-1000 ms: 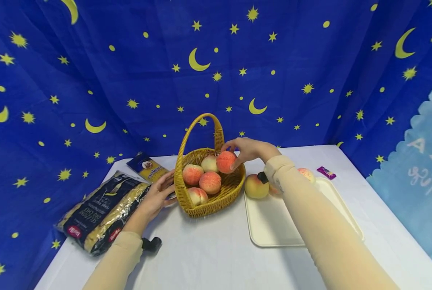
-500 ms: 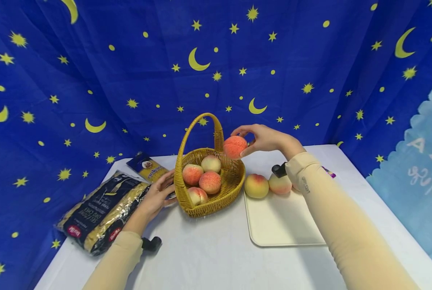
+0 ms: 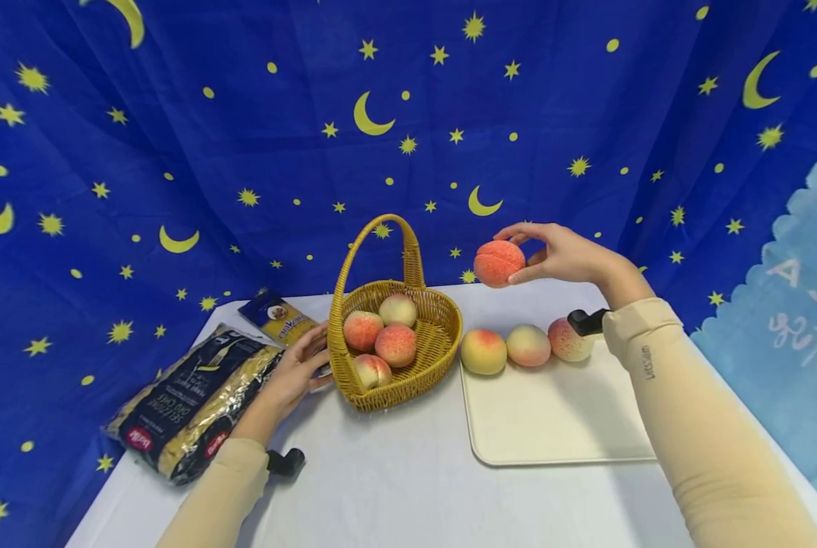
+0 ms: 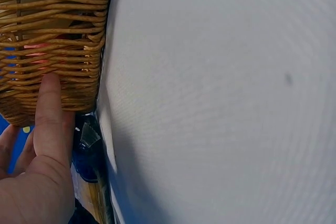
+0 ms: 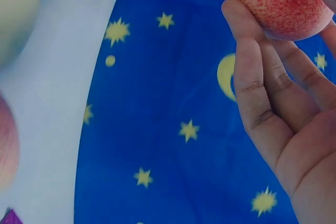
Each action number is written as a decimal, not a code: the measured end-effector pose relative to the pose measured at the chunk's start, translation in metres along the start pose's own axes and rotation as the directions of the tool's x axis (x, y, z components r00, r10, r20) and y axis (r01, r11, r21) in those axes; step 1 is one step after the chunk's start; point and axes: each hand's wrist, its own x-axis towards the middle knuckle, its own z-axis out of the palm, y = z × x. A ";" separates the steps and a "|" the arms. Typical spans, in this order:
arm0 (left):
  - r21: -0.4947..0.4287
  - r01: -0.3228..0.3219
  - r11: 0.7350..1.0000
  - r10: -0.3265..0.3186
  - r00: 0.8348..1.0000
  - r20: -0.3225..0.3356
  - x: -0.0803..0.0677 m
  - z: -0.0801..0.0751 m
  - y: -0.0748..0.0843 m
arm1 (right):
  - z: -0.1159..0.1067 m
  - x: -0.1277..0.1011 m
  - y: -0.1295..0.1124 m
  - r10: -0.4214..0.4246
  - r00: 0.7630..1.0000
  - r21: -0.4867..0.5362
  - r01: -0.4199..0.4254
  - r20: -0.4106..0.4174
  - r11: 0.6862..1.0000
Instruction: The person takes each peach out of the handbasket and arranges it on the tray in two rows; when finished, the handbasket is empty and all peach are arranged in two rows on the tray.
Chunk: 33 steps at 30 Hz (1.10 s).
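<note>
My right hand [image 3: 566,255] holds a red peach [image 3: 499,263] up in the air, between thumb and fingers. In the right wrist view that peach [image 5: 278,3] is cut off by the top edge. Several peaches lie at the left inside a yellow wicker basket [image 3: 442,358] with a tall handle. Against the basket's left side rests my left hand [image 3: 298,373]. The left wrist view shows one digit laid straight on the woven wall [image 4: 58,24]; the other fingers are partly hidden. Below the right hand, a yellow peach [image 3: 484,352], a pale peach [image 3: 528,345] and a speckled peach [image 3: 569,340] stand in a row.
The row of peaches sits along the back of a cream tray [image 3: 552,426], partly covered by the right sleeve. Left of the basket lie a large dark pasta bag [image 3: 189,396] and a blue-and-yellow packet [image 3: 281,316]. A star-patterned blue curtain [image 3: 298,152] hangs behind the table.
My right hand has lifted the red peach out of the basket and carried it up and right, to above the tray's back. The left hand stays at the basket.
</note>
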 end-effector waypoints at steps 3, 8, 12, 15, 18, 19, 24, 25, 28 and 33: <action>0.003 0.002 1.000 -0.002 1.000 -0.001 0.000 0.000 0.000 | -0.007 -0.013 0.011 0.023 1.000 0.004 -0.023 -0.019 1.000; 0.001 0.003 1.000 -0.003 1.000 0.001 0.000 0.000 0.000 | -0.016 -0.036 0.033 0.081 0.995 -0.007 -0.081 -0.060 0.997; 0.002 0.002 1.000 -0.002 1.000 -0.001 -0.001 0.001 0.000 | -0.023 -0.055 0.055 0.124 0.988 -0.007 -0.125 -0.088 0.992; 0.005 0.002 1.000 -0.002 1.000 -0.003 -0.001 0.001 0.000 | -0.027 -0.071 0.071 0.164 0.981 -0.015 -0.166 -0.102 0.986; 0.007 0.001 1.000 -0.001 1.000 -0.004 -0.001 0.002 0.000 | -0.030 -0.087 0.087 0.204 0.972 -0.033 -0.209 -0.115 0.977; 0.008 0.001 1.000 -0.001 1.000 -0.005 -0.001 0.002 0.000 | -0.031 -0.093 0.092 0.214 0.970 -0.039 -0.219 -0.116 0.975; 0.011 0.002 1.000 -0.002 1.000 -0.010 -0.002 0.002 0.000 | -0.031 -0.117 0.116 0.262 0.957 -0.042 -0.269 -0.127 0.962; 0.013 0.003 1.000 -0.003 1.000 -0.011 -0.002 0.002 0.000 | -0.031 -0.121 0.120 0.271 0.954 -0.042 -0.278 -0.127 0.960; 0.010 0.006 1.000 -0.006 1.000 -0.014 -0.002 0.002 0.000 | -0.027 -0.132 0.133 0.288 0.948 -0.036 -0.295 -0.133 0.955; 0.006 0.011 1.000 -0.011 1.000 -0.018 -0.002 0.003 0.000 | -0.021 -0.146 0.156 0.300 0.942 -0.038 -0.309 -0.147 0.950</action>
